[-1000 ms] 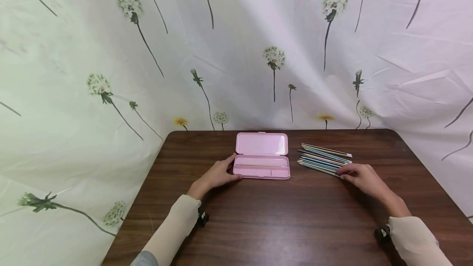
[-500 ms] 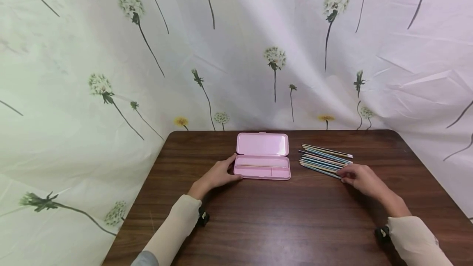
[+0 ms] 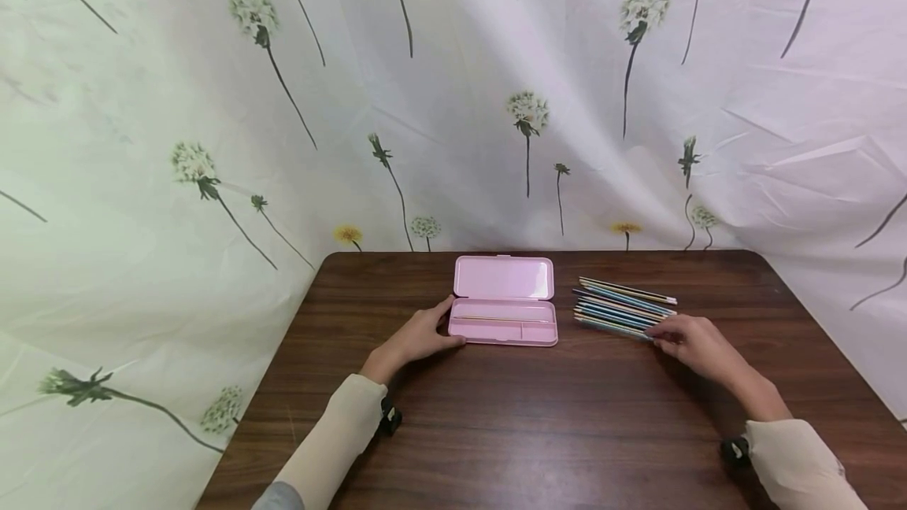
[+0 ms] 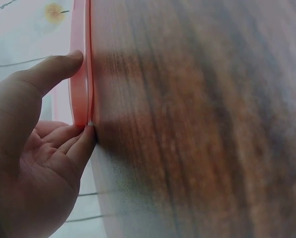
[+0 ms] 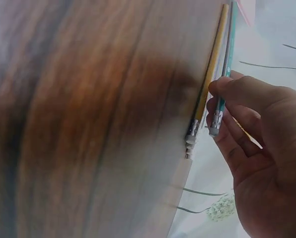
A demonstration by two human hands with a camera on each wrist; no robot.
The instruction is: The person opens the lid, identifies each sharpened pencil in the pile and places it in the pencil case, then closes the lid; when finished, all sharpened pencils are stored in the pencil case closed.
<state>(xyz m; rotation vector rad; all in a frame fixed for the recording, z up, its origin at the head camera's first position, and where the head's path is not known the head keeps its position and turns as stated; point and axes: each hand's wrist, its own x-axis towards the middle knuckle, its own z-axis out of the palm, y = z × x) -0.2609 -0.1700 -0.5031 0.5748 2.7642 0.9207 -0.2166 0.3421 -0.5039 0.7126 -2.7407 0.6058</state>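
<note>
A pink pencil case [image 3: 503, 339] lies with its lid folded back on the table, and one thin pencil [image 3: 496, 318] rests in its long compartment. My left hand [image 3: 421, 333] grips the case's left end, thumb at the front side and fingers round the corner, as the left wrist view shows on the case wall [image 4: 79, 101]. To the right, several pencils lie side by side in a loose group [image 3: 616, 304]. My right hand [image 3: 694, 343] pinches a teal pencil [image 5: 230, 54] near its eraser end. Beside it a yellow pencil [image 5: 216, 59] lies on the table.
The brown wooden table [image 3: 538, 431] ends just behind the case lid [image 3: 503, 277]. A pale curtain [image 3: 453, 101] with a dandelion print hangs behind it and along the left side. Both wrists wear small black devices [image 3: 390, 415].
My right fingers have worked at the front pencil of the group, which shifts slightly. The left hand keeps its place on the case.
</note>
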